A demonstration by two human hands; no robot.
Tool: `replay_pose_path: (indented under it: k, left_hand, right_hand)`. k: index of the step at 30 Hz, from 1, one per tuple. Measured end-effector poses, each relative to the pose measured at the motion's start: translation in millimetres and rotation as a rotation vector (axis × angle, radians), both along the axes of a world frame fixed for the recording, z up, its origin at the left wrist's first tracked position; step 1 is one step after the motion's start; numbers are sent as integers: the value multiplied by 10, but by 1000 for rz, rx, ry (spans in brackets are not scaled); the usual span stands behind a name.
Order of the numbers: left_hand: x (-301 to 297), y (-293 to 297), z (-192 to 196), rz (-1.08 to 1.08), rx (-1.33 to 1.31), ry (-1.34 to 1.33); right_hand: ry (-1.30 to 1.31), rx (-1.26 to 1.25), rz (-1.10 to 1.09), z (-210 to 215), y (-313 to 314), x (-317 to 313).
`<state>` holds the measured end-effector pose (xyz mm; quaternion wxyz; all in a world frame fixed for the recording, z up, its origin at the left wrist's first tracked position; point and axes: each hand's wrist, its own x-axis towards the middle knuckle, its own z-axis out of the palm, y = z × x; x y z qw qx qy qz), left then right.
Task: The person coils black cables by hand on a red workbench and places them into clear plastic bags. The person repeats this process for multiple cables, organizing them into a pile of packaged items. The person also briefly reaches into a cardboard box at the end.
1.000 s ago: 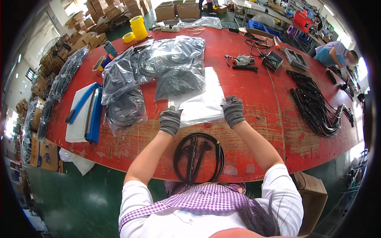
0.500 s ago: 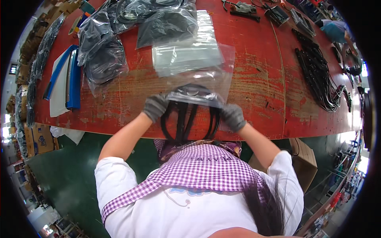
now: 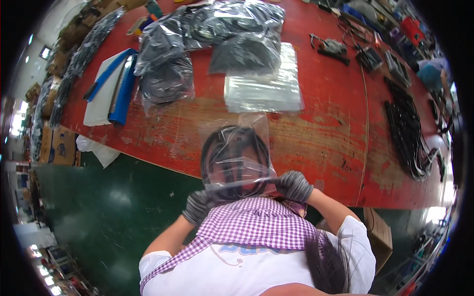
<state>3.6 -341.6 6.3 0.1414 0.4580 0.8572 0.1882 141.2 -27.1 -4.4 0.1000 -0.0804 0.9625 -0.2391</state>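
A coil of black cable (image 3: 231, 165) lies inside a clear plastic bag (image 3: 257, 124) at the table's near edge. Both hands wear grey knitted gloves. My left hand (image 3: 198, 206) is closed on the bag's near left corner, just off the table edge and against the apron. At the near right corner, my right hand (image 3: 295, 186) pinches the same bag. Its near edge stretches between the two hands, in front of the checked apron, blurred by motion. Beyond it on the table is a stack of flat clear bags (image 3: 264, 93).
Bagged black coils (image 3: 232, 24) lie at the far left, beside a blue-and-white tray-like object (image 3: 106, 91). Pliers (image 3: 333, 49) and other tools are at the far right. A bundle of black cables (image 3: 407, 133) lies on the right. Cardboard boxes (image 3: 59, 145) stand on the floor.
Both hands have come closer to my body, drawing the bag's near edge over the coil. The coil, partly outside before, is now inside the bag. The view has shifted.
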Motion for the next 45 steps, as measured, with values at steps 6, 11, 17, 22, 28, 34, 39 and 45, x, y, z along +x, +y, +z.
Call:
replay_pose_path:
  k: [6,11,17,22,28,34,39,45]
  left_hand:
    - [-614,-99,1782,140,642,-652]
    - [-1157,379,2129,172,295,-77]
    - [-2272,690,2318,466,413,169]
    - [-2902,552,2358,660,618,507]
    - [-3128,350,674,370,379,407]
    - [-1391,1547,-116,-177,-46,300]
    - [-809,1895,-277,-252,101,127]
    - [-633,2053,-106,-293,-153,252]
  right_hand:
    - [238,-705,-193,1851,201,-330]
    - [182,-470,-244,2321,366,-886]
    - [514,-482,-360,2207,606,-2269]
    - [882,-437,-485,2223,299,-3029]
    - [958,-256,-68,1348,386,-2532]
    - [516,99,-635,-150,2029,-1431]
    - [415,389,-1122,-196,3100,-287]
    - [96,663,-1669,-261,4016,843]
